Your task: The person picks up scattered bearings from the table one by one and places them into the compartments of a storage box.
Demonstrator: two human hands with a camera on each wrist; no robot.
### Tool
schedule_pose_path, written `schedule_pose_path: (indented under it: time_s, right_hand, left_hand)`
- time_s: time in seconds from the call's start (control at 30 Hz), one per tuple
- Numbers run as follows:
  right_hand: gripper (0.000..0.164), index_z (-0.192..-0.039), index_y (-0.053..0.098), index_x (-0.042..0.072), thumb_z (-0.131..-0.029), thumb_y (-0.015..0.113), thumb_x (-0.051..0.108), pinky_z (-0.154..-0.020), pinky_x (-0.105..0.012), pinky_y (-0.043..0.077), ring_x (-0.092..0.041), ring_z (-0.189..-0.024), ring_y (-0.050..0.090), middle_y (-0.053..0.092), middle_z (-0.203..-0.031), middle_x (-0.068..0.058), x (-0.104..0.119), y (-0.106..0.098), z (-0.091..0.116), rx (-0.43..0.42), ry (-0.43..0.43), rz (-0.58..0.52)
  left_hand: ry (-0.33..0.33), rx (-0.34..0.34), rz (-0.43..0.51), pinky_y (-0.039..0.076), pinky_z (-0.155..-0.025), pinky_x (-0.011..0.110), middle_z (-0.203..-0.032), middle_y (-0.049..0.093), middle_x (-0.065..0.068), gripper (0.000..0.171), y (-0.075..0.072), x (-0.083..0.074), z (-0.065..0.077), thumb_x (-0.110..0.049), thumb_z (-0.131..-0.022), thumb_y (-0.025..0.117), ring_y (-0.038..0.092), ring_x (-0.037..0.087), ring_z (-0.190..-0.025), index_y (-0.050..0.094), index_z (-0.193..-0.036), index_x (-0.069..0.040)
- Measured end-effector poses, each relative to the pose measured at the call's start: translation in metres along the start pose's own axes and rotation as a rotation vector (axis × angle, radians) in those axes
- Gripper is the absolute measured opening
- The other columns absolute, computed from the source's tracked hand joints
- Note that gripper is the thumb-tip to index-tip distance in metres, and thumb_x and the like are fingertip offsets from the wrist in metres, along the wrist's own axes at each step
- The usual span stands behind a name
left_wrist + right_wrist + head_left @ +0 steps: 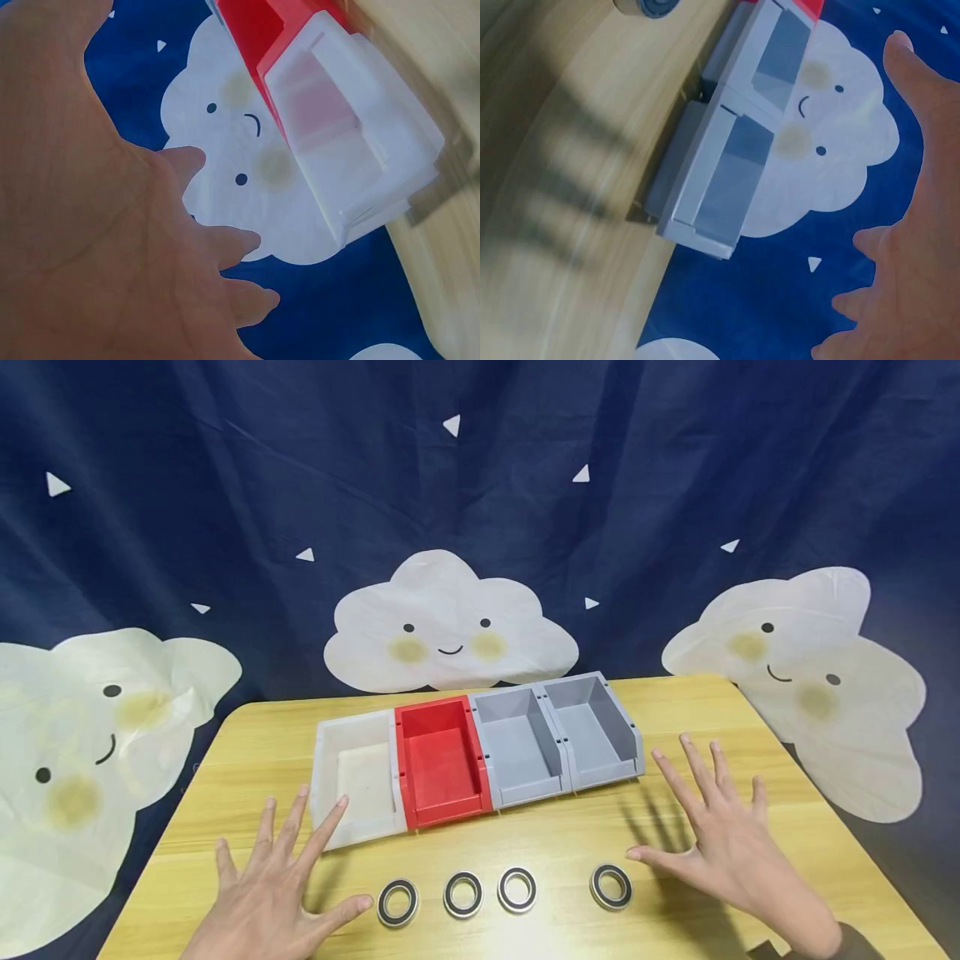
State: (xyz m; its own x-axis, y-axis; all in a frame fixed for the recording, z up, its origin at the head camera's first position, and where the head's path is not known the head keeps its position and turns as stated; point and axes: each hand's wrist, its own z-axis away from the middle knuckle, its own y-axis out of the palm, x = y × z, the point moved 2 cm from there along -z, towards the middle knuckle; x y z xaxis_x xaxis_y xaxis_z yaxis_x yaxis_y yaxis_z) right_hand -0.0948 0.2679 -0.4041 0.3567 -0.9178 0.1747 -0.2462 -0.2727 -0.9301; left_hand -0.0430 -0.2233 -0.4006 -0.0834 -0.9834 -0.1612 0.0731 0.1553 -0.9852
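Observation:
Several ball bearings with dark seals and metal rims lie in a row near the front of the table: a leftmost bearing [382, 903], a second bearing [448, 895], a third bearing [503, 890] and a rightmost bearing [596, 887]. My left hand [262, 893] hovers left of the row, fingers spread, holding nothing; its thumb tip is close to the leftmost bearing. On the other side my right hand [731, 852], also spread and holding nothing, hovers with its thumb near the rightmost bearing. The left wrist view shows the left palm [112, 217]; part of the right hand [915, 225] shows in its wrist view.
Behind the bearings stands a joined row of bins: a white bin [324, 777], a red bin [442, 768], a grey bin [517, 743] and another grey bin [592, 735]. They sit on a wooden table [255, 735]. A dark blue curtain [375, 460] with clouds hangs behind.

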Motion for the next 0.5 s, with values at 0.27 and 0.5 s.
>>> schedule_pose_path:
  time_s: [0.27,0.5]
  right_hand:
    - [0.119,-0.164,0.020,0.030,-0.069,0.081,0.067,-0.105,-0.086,0.004,-0.045,-0.157,0.004,0.012,-0.172,-0.010,-0.003,0.003,0.004,0.007,0.028,-0.055]
    - [0.115,-0.164,0.020,0.030,-0.073,0.082,0.062,-0.103,-0.085,0.011,-0.044,-0.157,0.006,0.015,-0.171,-0.012,-0.002,0.005,0.006,0.015,0.052,-0.086]
  left_hand:
    - [0.009,0.073,0.059,0.031,-0.091,0.086,-0.162,0.028,0.029,0.097,0.007,0.007,-0.010,-0.079,-0.089,0.050,0.034,0.062,-0.139,0.017,-0.164,-0.028]
    - [-0.064,-0.153,0.162,0.049,-0.079,0.070,-0.147,0.038,0.040,0.089,0.004,0.034,-0.048,-0.054,-0.102,0.051,0.050,0.059,-0.125,0.017,-0.159,0.005]
